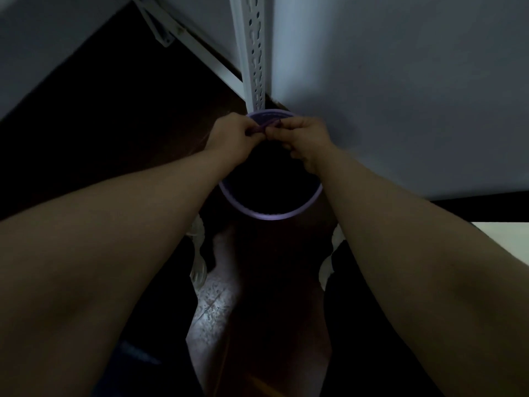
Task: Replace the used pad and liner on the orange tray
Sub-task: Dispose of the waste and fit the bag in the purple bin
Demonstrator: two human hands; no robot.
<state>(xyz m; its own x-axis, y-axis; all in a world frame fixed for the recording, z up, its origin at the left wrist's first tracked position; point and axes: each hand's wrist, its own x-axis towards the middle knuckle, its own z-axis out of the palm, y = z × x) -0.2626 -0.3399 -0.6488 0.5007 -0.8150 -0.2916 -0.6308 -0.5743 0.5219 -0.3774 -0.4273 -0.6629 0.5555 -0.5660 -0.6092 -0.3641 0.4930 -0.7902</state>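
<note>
Hands: your left hand and right hand, knuckles nearly touching, each pinched a thin dark strip, probably a bag edge.
Below: bin sat right beneath, likely for waste.
Missing: tray was out of view.

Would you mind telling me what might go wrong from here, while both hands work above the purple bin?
1. The left hand and right hand pinch a thin dark strip between them; so slight a hold may slip or tear it.
2. The light is dim and the purple bin looks black inside, so anything dropped in could be hard to find.
</note>
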